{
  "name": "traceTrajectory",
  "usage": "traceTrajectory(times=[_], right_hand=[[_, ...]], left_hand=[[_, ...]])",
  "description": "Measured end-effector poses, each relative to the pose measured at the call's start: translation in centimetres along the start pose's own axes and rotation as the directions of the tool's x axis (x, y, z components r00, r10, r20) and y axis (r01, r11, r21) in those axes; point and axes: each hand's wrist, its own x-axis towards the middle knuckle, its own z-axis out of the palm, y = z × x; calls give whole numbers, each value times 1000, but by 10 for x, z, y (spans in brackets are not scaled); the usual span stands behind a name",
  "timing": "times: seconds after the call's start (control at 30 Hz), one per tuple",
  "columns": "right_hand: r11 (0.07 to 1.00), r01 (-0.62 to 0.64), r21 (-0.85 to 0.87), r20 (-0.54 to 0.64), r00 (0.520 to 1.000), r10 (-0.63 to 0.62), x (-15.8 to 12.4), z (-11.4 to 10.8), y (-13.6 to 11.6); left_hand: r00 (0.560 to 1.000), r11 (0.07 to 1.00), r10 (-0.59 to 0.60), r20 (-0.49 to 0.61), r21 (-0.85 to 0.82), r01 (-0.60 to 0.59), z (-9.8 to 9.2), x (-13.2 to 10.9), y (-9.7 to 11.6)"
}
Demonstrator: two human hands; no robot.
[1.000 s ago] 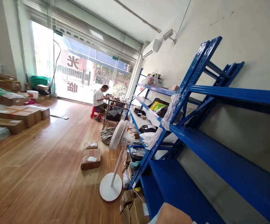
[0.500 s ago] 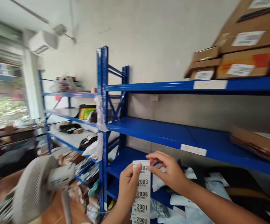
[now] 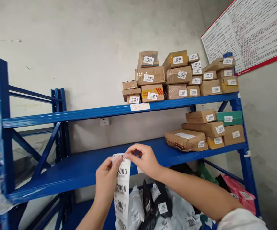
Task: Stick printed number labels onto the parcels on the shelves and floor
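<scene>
A long white strip of number labels (image 3: 122,196) hangs down in front of me, printed with 2003, 2006 and 2001 among others. My left hand (image 3: 106,179) grips its upper left edge, thumb in front and fingers behind. At the top right corner, my right hand (image 3: 146,161) pinches the uppermost label between thumb and fingertips. The fingers partly cover that label's number. Both hands are in front of the blue middle shelf (image 3: 85,169), apart from it.
Labelled cardboard boxes (image 3: 150,78) are stacked on the upper shelf. More boxes (image 3: 188,140) sit at the right of the middle shelf. Bagged parcels (image 3: 180,204) fill the lower level. A blue upright (image 3: 1,127) stands at left, and a printed board (image 3: 250,35) hangs at upper right.
My view has swung right, so the fan and left shelving are gone and the stacked boxes show fully. Both hands stay at the top of the label strip.
</scene>
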Motion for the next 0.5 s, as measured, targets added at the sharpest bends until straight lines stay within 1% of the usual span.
traceTrajectory(times=[0.1,0.17,0.23,0.27,0.3,0.33,0.37,0.4,0.43,0.5], right_hand=[[984,153,-88,-48,986,-158,40,-21,9],[968,224,-116,-49,972,-230,70,-38,14],[956,268,-116,-81,957,-278,105,-61,18],[950,291,-114,-139,942,-306,124,-76,20],[941,319,-113,-218,916,-337,144,-93,20],[930,349,-116,-304,879,-368,164,-110,20],[918,380,-116,-374,839,-395,184,-127,20],[908,403,-114,-396,820,-413,204,-143,19],[905,413,-103,-373,827,-420,223,-155,20],[897,433,-85,-250,862,-440,256,-168,22]], left_hand=[[993,992,111,-37,66,-108,35,39,12],[984,980,179,-23,90,-177,51,66,21],[961,951,275,26,143,-276,58,93,31],[942,918,330,62,211,-336,58,106,37],[918,866,384,98,305,-395,55,120,45],[892,793,433,129,415,-445,51,134,54],[864,696,477,159,532,-482,46,149,65],[838,588,516,180,636,-499,43,163,78],[810,478,555,190,724,-497,41,177,92],[724,274,653,221,822,-499,45,206,121]])
